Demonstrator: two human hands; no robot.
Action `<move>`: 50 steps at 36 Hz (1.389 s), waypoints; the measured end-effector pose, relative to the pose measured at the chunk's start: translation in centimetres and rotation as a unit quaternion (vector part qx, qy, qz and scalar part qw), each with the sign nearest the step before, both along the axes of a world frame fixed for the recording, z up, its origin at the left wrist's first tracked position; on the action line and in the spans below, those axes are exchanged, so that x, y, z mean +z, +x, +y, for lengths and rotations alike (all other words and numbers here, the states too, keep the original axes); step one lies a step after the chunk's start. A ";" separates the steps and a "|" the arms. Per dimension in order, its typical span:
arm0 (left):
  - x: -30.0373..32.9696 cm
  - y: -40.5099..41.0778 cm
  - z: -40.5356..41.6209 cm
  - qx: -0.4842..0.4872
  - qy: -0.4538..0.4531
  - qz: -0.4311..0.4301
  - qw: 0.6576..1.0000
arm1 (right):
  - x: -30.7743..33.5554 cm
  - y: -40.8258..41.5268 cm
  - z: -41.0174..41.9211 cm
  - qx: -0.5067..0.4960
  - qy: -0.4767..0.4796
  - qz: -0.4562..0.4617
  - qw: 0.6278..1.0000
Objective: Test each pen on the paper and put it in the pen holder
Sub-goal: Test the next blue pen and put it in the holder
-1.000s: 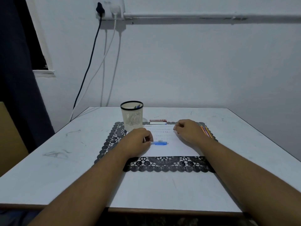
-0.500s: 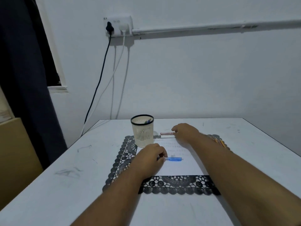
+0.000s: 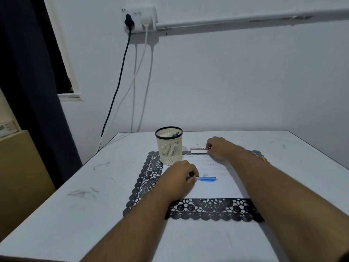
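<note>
**Blue pen held at the paper's left side**

The translucent blue pen (image 3: 205,179) lies flat on the white paper sheet (image 3: 213,188), its left end pinched in the curled left hand (image 3: 177,178). The right hand (image 3: 219,148) grips a small red-and-white box (image 3: 199,150) at the paper's far edge, fingers curled. The cream slotted pen holder (image 3: 169,148) stands just left of the box on the black lace mat (image 3: 213,209) — bare white table (image 3: 75,214) lies on both sides.

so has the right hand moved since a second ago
Yes. The right hand has reached away from the person, off the paper to the small box beyond its far edge, right of the pen holder.
</note>
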State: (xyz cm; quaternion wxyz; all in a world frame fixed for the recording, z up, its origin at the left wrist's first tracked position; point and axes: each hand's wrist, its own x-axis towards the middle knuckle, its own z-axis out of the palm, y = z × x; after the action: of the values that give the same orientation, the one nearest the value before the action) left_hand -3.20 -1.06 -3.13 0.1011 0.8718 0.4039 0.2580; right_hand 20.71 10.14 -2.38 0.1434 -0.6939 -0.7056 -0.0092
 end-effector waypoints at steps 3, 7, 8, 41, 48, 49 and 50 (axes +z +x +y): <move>0.1 0.0 -0.1 0.002 -0.004 0.000 1.000 | 0.2 0.2 0.0 -0.003 -0.003 0.029 1.000; 0.1 0.2 -0.2 0.002 -0.009 0.000 1.000 | 0.2 0.5 -0.2 -0.005 0.017 0.060 0.998; 0.1 0.2 -0.3 0.001 -0.010 -0.001 1.000 | 0.3 0.6 -0.2 -0.006 0.019 0.061 0.998; 1.4 -0.5 0.3 -0.006 0.018 -0.078 0.997 | 3.6 -0.9 -10.5 0.041 0.098 0.325 0.940; 0.9 -0.4 0.0 0.015 0.129 -0.113 0.985 | 2.3 -2.6 -14.6 0.103 0.086 0.377 0.917; 0.9 -0.4 0.1 0.011 0.137 -0.103 0.985 | 2.0 -2.8 -14.9 0.109 0.087 0.386 0.912; 0.9 -0.4 0.2 0.007 0.142 -0.098 0.985 | 1.8 -3.0 -15.0 0.112 0.091 0.393 0.908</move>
State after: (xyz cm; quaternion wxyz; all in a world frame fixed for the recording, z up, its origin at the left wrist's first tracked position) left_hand -3.56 -0.89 -2.20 0.0130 0.8450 0.3575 0.3974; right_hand 17.75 -4.89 -0.55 0.4713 -0.5418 -0.6615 0.2162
